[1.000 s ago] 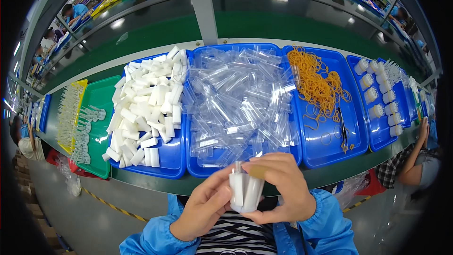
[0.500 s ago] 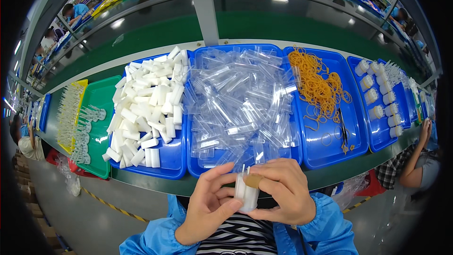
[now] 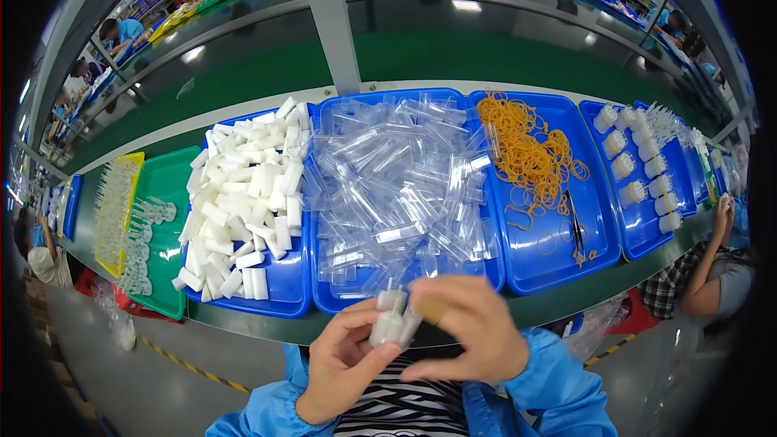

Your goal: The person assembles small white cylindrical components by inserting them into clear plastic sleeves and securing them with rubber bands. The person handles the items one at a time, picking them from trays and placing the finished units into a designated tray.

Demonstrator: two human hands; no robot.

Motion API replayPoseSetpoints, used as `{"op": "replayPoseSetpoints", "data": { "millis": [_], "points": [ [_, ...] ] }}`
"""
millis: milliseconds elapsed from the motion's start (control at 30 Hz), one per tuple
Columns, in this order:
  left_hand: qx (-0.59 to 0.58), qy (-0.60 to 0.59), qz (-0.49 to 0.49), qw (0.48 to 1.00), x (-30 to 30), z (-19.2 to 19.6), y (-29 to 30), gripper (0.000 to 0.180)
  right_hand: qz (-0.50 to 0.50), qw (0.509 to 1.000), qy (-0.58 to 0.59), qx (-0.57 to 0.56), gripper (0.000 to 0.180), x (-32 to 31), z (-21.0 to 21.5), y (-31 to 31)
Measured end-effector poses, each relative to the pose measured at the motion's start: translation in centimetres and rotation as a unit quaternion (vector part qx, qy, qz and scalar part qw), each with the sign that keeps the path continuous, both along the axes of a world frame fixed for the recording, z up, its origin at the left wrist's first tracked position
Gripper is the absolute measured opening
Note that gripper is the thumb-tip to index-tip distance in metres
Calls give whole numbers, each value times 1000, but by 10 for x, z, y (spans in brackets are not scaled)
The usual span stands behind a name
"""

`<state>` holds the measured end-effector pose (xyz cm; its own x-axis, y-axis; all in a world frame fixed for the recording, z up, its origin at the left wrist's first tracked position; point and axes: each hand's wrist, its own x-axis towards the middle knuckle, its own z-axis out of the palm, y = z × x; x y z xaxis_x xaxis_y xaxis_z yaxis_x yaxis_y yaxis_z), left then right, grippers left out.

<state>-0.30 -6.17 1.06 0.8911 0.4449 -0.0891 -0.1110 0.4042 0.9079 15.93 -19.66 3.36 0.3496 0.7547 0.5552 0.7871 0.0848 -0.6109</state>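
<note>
At the far left, a yellow tray (image 3: 138, 165) full of clear pronged pieces (image 3: 115, 202) stands beside a green tray (image 3: 171, 259) that bears more of them; next comes a blue tray (image 3: 283, 295) heaped with loose white blocks (image 3: 236, 190), then a second blue tray (image 3: 325, 298) piled with clear plastic sleeves (image 3: 396, 186); in front of its near edge, the left hand (image 3: 344, 366) has thumb and fingers closed round a cluster of white blocks (image 3: 388, 326), a thin pale tip showing above it; just to its right, the right hand (image 3: 477, 338) is blurred, thumb and fingers spread wide, nothing seen in its grasp, its fingertips so near the cluster that I cannot tell whether they touch; the step in hand looks like arranging these blocks by hand, and the next move seems to call for a firm left hold and a light, exact right touch; further right, a third blue tray (image 3: 530, 273) holds orange rubber bands (image 3: 526, 146) and dark tweezers (image 3: 576, 231); beyond it, a fourth blue tray (image 3: 637, 241) bears white clusters (image 3: 622, 166) set in rows.
</note>
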Motion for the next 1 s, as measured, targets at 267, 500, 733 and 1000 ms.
{"op": "replayPoseSetpoints", "data": {
  "millis": [267, 500, 733, 1000],
  "points": [
    [52, -22, 11, 998, 3, -3, 4, 40, -285, 955, -58, -52, 41, 84, -3, 40],
    [94, -34, 30, 995, 3, -1, 11, 39, -206, 976, -23, -63, 42, 80, -12, 53],
    [151, -6, 49, 987, 2, 2, 15, 35, -48, 899, 433, 42, 46, 29, 28, 40],
    [163, 17, 51, 985, 3, 5, 18, 32, -26, 939, 339, -57, 35, 1, 18, 31]
  ]
}}
